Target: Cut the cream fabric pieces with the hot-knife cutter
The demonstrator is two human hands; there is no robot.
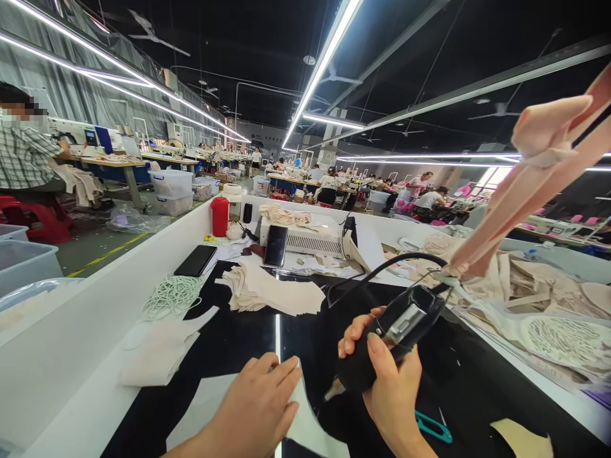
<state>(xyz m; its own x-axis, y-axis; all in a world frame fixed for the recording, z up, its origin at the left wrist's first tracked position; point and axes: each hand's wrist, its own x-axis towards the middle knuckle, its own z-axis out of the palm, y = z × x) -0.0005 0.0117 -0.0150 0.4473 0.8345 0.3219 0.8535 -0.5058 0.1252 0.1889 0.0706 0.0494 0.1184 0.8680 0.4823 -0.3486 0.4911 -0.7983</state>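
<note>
My left hand (255, 407) lies palm down with its fingers stretched out on a white curved sheet (203, 401), pressing it against the black tabletop. In my right hand (394, 388) is a black corded handheld tool (401, 334) with a narrow pointed tip, its fingers wrapped round the body. That tip hangs low, just right of the sheet's curved edge; whether it touches the table I cannot tell. A black cable (405, 257) runs from the tool's back end, where a pink fabric strap (496, 235) is tied. A teal tool (433, 427) lies beside my right wrist.
Beyond my hands lies a stack of cream fabric pieces (274, 289). On the left are folded fabric (160, 350), pale green cord (172, 297) and a black phone (195, 261). Another phone (275, 245) leans on a white machine (310, 235). Beige garments (539, 280) are piled right. A beige scrap (522, 437) lies near.
</note>
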